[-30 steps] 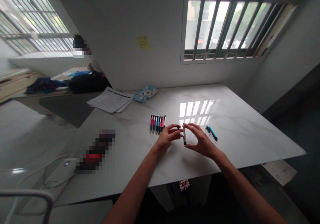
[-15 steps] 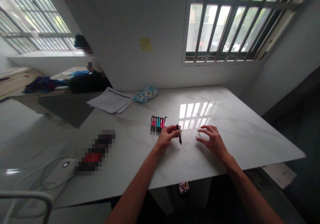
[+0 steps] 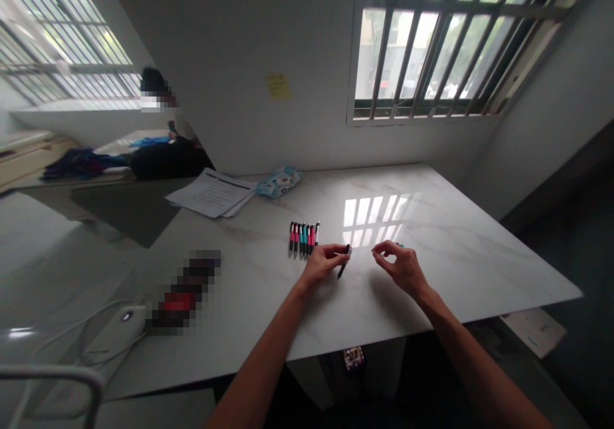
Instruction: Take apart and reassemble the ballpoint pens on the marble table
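A black pen point(image 3: 343, 264) is pinched between the thumb and fingers of my left hand point(image 3: 322, 264), tilted with its lower end toward me, just above the table. To the right, my right hand point(image 3: 401, 266) has thumb and fingertips brought together. Whatever they hold, if anything, is too small to make out. A bit of teal point(image 3: 401, 245) shows behind its knuckles. Beyond my left hand lies a row of several pens point(image 3: 298, 237) with pink, teal and white barrels and black grips, side by side, partly hidden by the hand.
The white marbled table point(image 3: 460, 243) spreads around both hands. Printed papers point(image 3: 211, 192) and a blue-and-white packet point(image 3: 279, 181) lie at the back. On the left are a white power strip point(image 3: 115, 333) with cables and a blurred-out dark object point(image 3: 185, 295). A person point(image 3: 180, 128) sits beyond.
The pen in my left hand has turned, its lower end swinging left. My right hand has moved slightly left, its thumb and fingers closing together; the small pale thing between them no longer shows.
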`<state>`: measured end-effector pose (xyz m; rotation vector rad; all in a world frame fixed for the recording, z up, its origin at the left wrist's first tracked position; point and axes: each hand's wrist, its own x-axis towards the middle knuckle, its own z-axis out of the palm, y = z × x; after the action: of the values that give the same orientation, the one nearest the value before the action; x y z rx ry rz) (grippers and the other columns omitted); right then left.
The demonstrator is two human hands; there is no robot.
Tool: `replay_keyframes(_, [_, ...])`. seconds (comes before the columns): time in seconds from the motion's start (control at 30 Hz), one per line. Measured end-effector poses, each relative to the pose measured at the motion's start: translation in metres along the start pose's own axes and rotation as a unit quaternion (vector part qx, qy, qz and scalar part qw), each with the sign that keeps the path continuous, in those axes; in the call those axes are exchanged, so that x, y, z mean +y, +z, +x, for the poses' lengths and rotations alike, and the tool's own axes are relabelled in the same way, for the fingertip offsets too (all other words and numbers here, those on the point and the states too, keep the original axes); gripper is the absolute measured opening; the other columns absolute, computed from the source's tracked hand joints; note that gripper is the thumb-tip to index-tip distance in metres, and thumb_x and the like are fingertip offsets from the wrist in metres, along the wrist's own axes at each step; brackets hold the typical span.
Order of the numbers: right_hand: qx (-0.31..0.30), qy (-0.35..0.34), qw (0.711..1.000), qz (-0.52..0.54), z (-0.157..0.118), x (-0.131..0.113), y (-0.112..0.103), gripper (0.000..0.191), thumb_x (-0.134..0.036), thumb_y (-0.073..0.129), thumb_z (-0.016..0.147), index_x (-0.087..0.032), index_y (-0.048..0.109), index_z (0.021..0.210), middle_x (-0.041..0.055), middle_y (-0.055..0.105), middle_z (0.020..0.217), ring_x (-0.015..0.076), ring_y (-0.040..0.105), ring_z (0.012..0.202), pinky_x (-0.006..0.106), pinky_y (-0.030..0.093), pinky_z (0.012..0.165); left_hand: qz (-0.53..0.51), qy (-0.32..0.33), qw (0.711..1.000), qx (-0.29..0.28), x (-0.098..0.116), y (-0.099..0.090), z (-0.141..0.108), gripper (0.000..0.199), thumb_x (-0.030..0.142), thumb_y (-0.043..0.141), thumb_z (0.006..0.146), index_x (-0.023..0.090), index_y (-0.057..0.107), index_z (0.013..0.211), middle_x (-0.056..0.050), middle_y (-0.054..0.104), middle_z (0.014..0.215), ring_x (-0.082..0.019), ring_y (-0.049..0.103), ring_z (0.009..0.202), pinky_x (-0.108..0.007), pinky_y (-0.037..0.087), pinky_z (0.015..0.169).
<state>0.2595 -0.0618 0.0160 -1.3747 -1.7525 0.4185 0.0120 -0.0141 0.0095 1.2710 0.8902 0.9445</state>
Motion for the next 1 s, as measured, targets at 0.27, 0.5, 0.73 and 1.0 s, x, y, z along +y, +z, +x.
replay_keyframes(0.27, [-0.047,-0.102,0.993,0.027,0.019,-0.026,0.003,0.018,-0.032,0.063,0.100,-0.028,0.079,0.105,0.0055,0.078,0.101,0.0227,0.075,0.088,0.036,0.060,0.080,0.031,-0.009,0.999,-0.031,0.003,0.004,-0.003,0.037,0.036,0.090,0.068,0.015,0.084,0.099,-0.011,0.082,0.097,-0.022,0.074,0.082,-0.033,0.056,0.082])
replay_keyframes(0.5, [-0.085,-0.086,0.991,0.051,0.018,-0.036,0.011,0.014,-0.034,0.066,0.098,-0.027,0.076,0.104,0.0026,0.080,0.096,0.0221,0.076,0.086,0.036,0.061,0.080,0.048,-0.003,0.998,-0.037,0.000,0.004,-0.003,0.034,0.035,0.088,0.071,0.017,0.084,0.099,-0.010,0.082,0.095,-0.022,0.075,0.081,-0.031,0.056,0.079])
replay_keyframes(0.73, [-0.069,0.011,0.992,-0.108,0.008,-0.013,-0.015,0.011,-0.035,0.070,0.093,-0.025,0.075,0.092,0.0036,0.077,0.081,0.0231,0.073,0.072,0.035,0.054,0.069,-0.001,-0.003,1.000,-0.004,-0.006,0.001,0.001,0.040,0.037,0.092,0.067,0.015,0.084,0.099,-0.011,0.082,0.096,-0.021,0.074,0.081,-0.032,0.057,0.081])
replay_keyframes(1.0, [-0.156,0.124,0.935,-0.293,-0.028,0.014,-0.016,0.012,-0.032,0.076,0.086,-0.021,0.076,0.091,0.0122,0.079,0.085,0.0296,0.076,0.079,0.035,0.052,0.067,0.006,0.005,1.000,-0.015,-0.008,0.000,0.003,0.039,0.036,0.091,0.069,0.015,0.083,0.101,-0.011,0.082,0.094,-0.020,0.074,0.079,-0.031,0.058,0.077])
